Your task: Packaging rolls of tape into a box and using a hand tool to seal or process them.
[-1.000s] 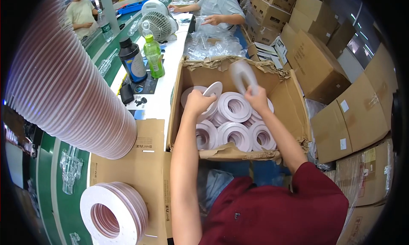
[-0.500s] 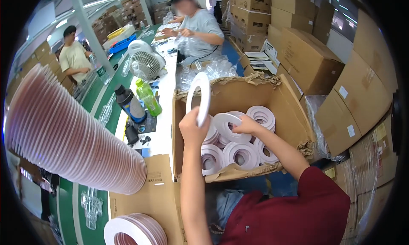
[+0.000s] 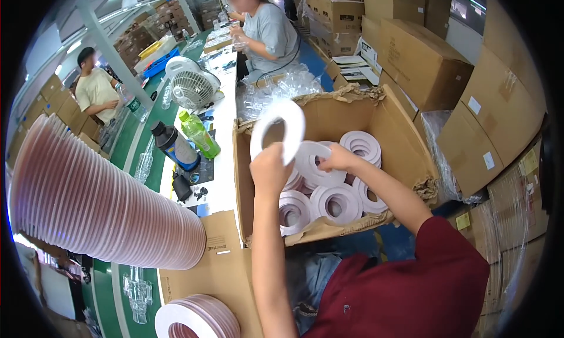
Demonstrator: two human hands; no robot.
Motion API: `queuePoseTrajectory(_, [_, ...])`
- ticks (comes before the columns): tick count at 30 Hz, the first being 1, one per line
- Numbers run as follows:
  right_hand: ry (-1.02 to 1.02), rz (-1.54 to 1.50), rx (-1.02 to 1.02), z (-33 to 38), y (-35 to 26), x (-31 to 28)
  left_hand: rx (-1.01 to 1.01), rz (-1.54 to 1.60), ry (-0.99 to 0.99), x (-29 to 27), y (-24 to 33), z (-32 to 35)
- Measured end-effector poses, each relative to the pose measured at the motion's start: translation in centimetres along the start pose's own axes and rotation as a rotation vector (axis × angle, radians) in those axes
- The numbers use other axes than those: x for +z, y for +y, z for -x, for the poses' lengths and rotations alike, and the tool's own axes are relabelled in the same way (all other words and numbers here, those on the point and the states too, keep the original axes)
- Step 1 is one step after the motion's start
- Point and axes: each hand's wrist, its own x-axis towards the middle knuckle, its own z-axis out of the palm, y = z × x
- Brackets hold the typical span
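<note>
My left hand (image 3: 270, 172) grips the lower edge of a flat white ring (image 3: 294, 126), raised above the left side of an open cardboard box (image 3: 320, 119). My right hand (image 3: 339, 157) reaches into the box, its fingers closed on the inner edge of another white ring (image 3: 304, 163). That ring is tilted and lies just to the right of my left hand. Below both hands, several stacks of the same pale rings (image 3: 354, 207) fill part of the box. A very tall leaning stack of rings (image 3: 111, 203) rises at the left, and a shorter stack (image 3: 176, 310) sits nearer me.
A flat cardboard sheet (image 3: 226, 261) lies on the worktable beside the box. Farther along stand a dark bottle (image 3: 174, 147), a green bottle (image 3: 200, 133) and a fan (image 3: 194, 88). Two people work beyond. Large cartons (image 3: 423, 56) are piled at the right.
The ring in my left hand has turned its face more toward me and blurs slightly. The ring in my right hand has tipped more upright. The whole view has shifted a little.
</note>
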Motion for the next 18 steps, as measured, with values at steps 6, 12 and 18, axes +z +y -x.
queuePoseTrajectory(6, [0.062,0.076,-0.107,-0.7,1.8,0.1,-0.065,-0.194,-0.296,-0.2,-1.0,-0.2])
queuePoseTrajectory(12, [0.198,-0.115,-0.108,1.6,-1.0,-3.0,-0.265,-0.141,-0.073,-1.2,-1.1,-0.1])
queuePoseTrajectory(18, [0.141,-0.529,-0.277,4.9,-9.2,-3.9,-0.772,0.658,0.076,-5.3,-3.2,-0.5])
